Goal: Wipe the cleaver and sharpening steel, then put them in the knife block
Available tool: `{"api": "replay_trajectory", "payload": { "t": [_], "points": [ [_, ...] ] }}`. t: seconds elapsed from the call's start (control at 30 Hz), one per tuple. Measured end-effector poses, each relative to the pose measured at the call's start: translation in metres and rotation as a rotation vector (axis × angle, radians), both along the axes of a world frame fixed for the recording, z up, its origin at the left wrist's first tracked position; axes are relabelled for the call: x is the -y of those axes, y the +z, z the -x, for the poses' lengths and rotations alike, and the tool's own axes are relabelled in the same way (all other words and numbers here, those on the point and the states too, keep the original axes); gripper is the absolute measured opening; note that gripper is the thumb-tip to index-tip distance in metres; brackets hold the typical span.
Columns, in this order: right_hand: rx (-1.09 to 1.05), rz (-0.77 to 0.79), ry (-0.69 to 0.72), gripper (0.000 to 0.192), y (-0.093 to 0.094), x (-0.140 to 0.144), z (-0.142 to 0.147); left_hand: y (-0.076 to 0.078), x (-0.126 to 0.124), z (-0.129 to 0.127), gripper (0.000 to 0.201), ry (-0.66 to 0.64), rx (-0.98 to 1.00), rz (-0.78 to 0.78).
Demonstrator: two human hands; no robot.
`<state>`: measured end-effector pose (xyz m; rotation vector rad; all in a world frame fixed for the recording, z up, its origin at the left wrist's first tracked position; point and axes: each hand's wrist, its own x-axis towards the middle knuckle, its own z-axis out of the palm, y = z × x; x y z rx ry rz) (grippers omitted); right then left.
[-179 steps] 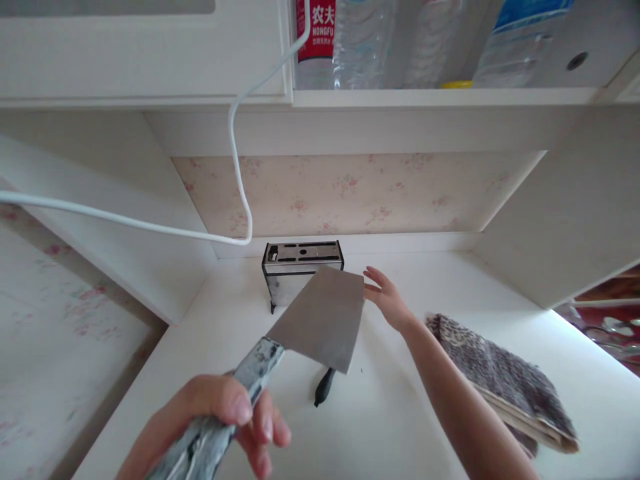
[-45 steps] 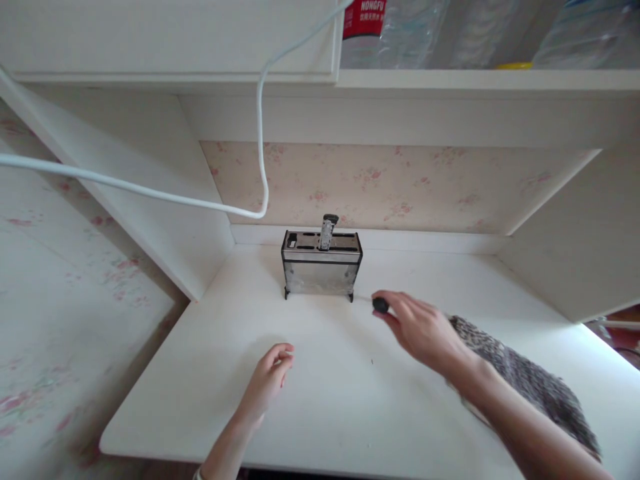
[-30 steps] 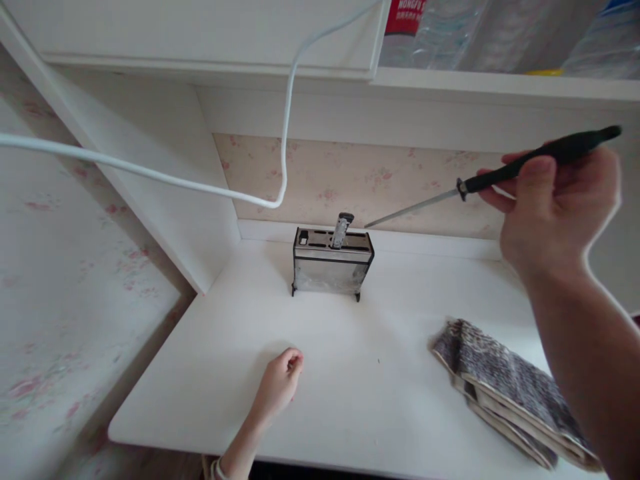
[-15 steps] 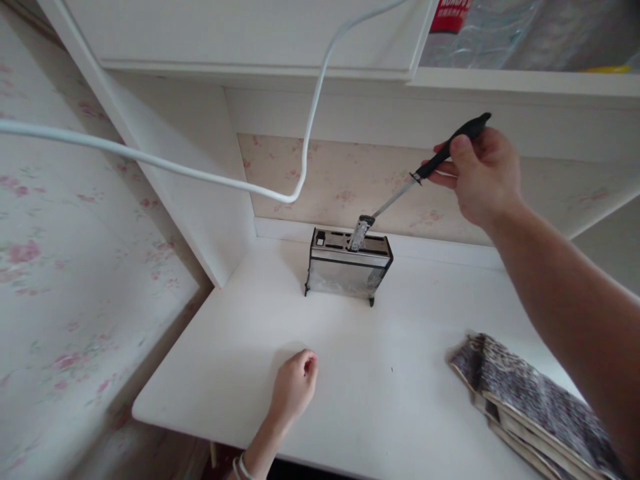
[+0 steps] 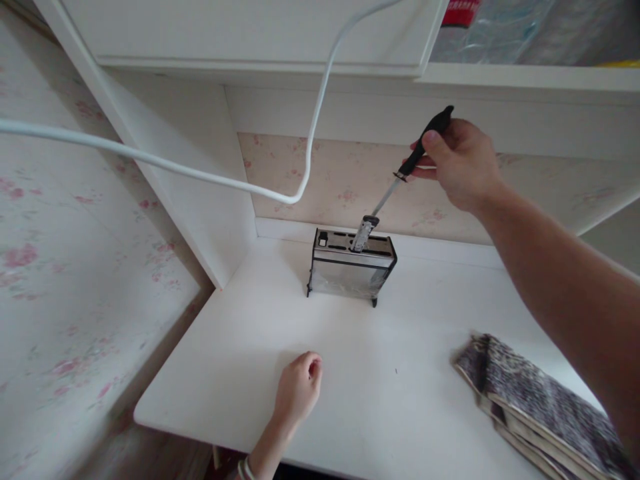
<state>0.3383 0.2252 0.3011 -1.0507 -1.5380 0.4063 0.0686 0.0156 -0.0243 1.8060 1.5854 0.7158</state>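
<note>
My right hand [image 5: 463, 160] is closed around the black handle of a sharpening steel [image 5: 387, 193], which slants down to the left. The rod's lower end meets a grey, black-topped piece [image 5: 365, 233] standing in the slotted top of a knife block [image 5: 350, 273]. Whether the rod goes into that piece or passes behind it I cannot tell. Metal-coloured on top with black edges, the block stands on small feet on the white table [image 5: 225, 360]. My left hand [image 5: 300, 390] rests on the tabletop in front of the block, curled in a loose fist with nothing visible in it.
A folded grey-brown patterned cloth [image 5: 535, 400] lies at the right of the table. White cabinets [image 5: 260, 33] overhang the back. One white cable [image 5: 200, 173] crosses the upper left view. Floral wallpaper [image 5: 65, 300] covers the left wall.
My right hand has moved left with the sharpening steel, whose handle now stands somewhat steeper. The left hand stays in its fist on the table.
</note>
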Motion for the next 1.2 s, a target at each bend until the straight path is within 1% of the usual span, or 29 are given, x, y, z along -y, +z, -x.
{"api": "replay_trajectory", "payload": {
  "t": [0.13,0.2,0.27,0.33,0.47,0.5,0.6,0.67,0.77,0.83,0.9,1.03,1.1,1.2],
  "points": [
    [-0.01,0.059,0.075,0.015,0.006,-0.011,0.013,-0.001,0.0,0.0,0.025,-0.003,-0.003,-0.012],
    [0.067,0.116,0.116,0.016,0.008,-0.017,0.022,0.0,0.0,0.0,0.025,-0.002,-0.004,-0.015],
    [0.209,0.203,0.13,0.018,0.006,-0.022,0.031,0.001,0.0,0.0,0.025,-0.003,-0.002,-0.015],
    [0.349,0.278,0.113,0.018,0.002,-0.027,0.038,0.001,0.0,0.0,0.025,0.0,0.001,-0.012],
    [0.489,0.314,0.053,0.021,-0.005,-0.029,0.048,0.001,0.0,0.0,0.025,0.003,-0.007,-0.009],
    [0.551,0.335,0.044,0.021,-0.006,-0.028,0.05,0.0,0.0,0.0,0.025,0.001,-0.009,-0.009],
    [0.855,0.412,0.001,0.02,-0.009,-0.024,0.054,0.0,0.0,0.0,0.025,-0.002,-0.006,-0.009],
    [1.035,0.429,-0.047,0.021,-0.014,-0.022,0.057,0.0,0.0,0.0,0.025,0.0,-0.003,-0.01],
    [1.159,0.411,-0.095,0.027,-0.024,-0.022,0.062,0.0,0.0,0.0,0.025,-0.003,-0.012,-0.011],
    [1.198,0.405,-0.1,0.029,-0.03,-0.025,0.065,0.0,-0.001,-0.001,0.025,-0.006,-0.017,-0.012],
    [1.211,0.436,-0.086,0.03,-0.032,-0.027,0.066,0.0,-0.002,-0.001,0.026,-0.014,-0.019,-0.013],
    [1.206,0.541,-0.016,0.036,-0.025,-0.027,0.064,0.0,-0.002,-0.001,0.027,-0.01,-0.028,-0.019],
    [1.157,0.562,-0.002,0.044,-0.02,-0.025,0.06,0.0,-0.002,-0.001,0.027,-0.003,-0.016,-0.011],
    [0.972,0.557,-0.005,0.056,-0.02,-0.021,0.043,-0.001,-0.002,-0.001,0.027,0.001,0.037,0.011]
  ]
}}
